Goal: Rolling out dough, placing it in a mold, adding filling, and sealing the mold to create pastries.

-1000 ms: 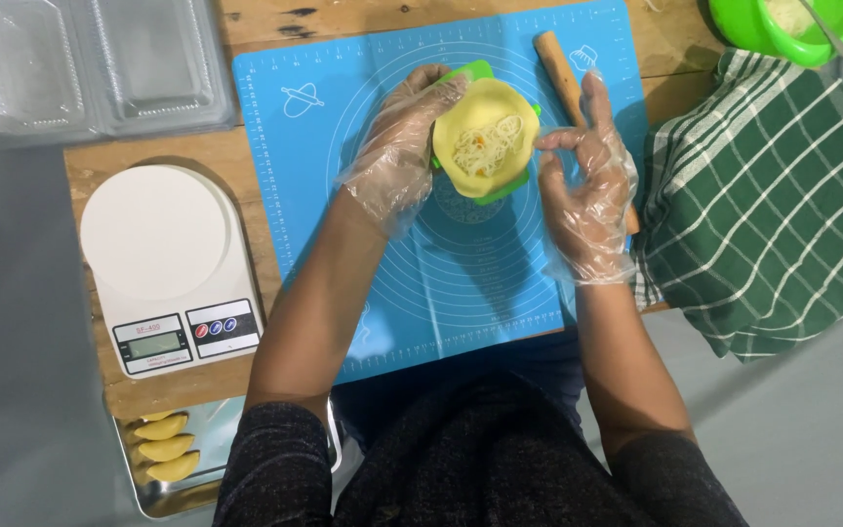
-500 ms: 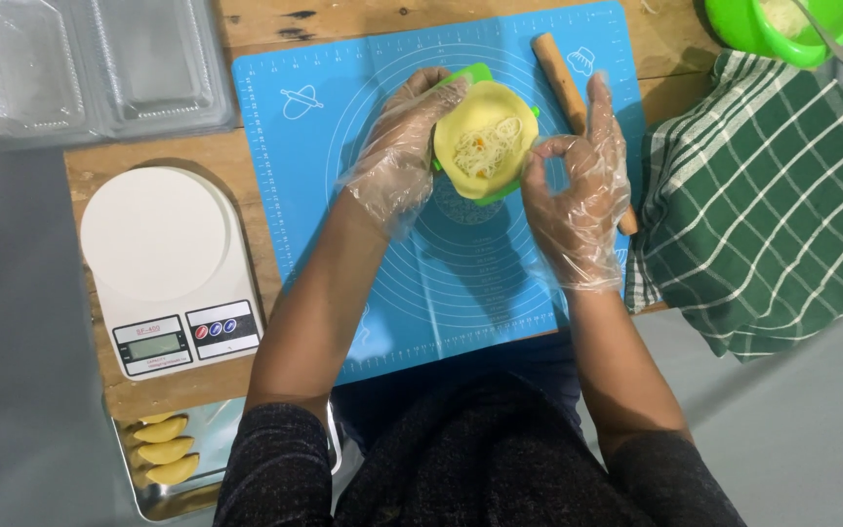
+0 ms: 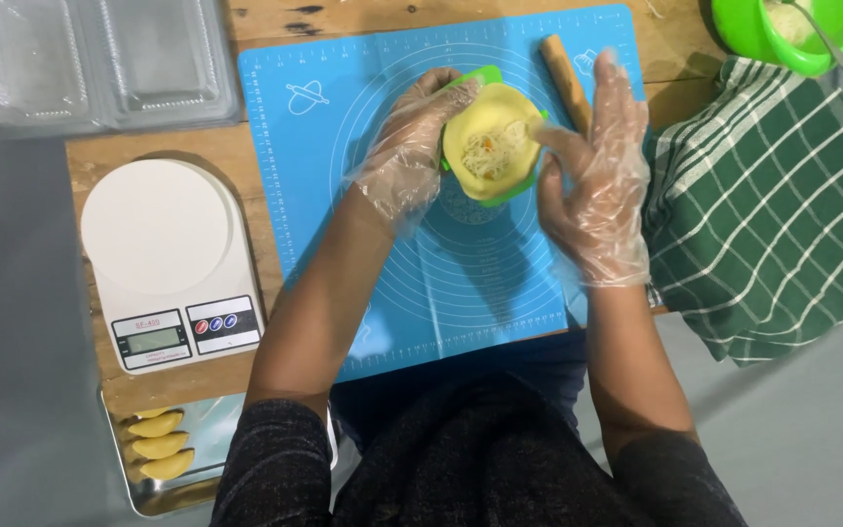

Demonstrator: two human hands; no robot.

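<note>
Since half a second ago your right hand [image 3: 592, 185] has lifted off the green mold [image 3: 493, 141] and opened, fingers now spread and pointing toward the top of the frame, with only the thumb reaching in to the mold's right rim. Your left hand [image 3: 407, 161] is curled around the mold's left edge, holding it. The mold sits between your two hands, upper centre of the frame, over the blue mat [image 3: 343, 117]. In it lies the yellow dough round [image 3: 490, 144] with pale shredded filling at its middle, face up; its slightly longer axis runs from upper right to lower left. The wooden rolling pin [image 3: 566, 78] lies just behind your right hand.
</note>
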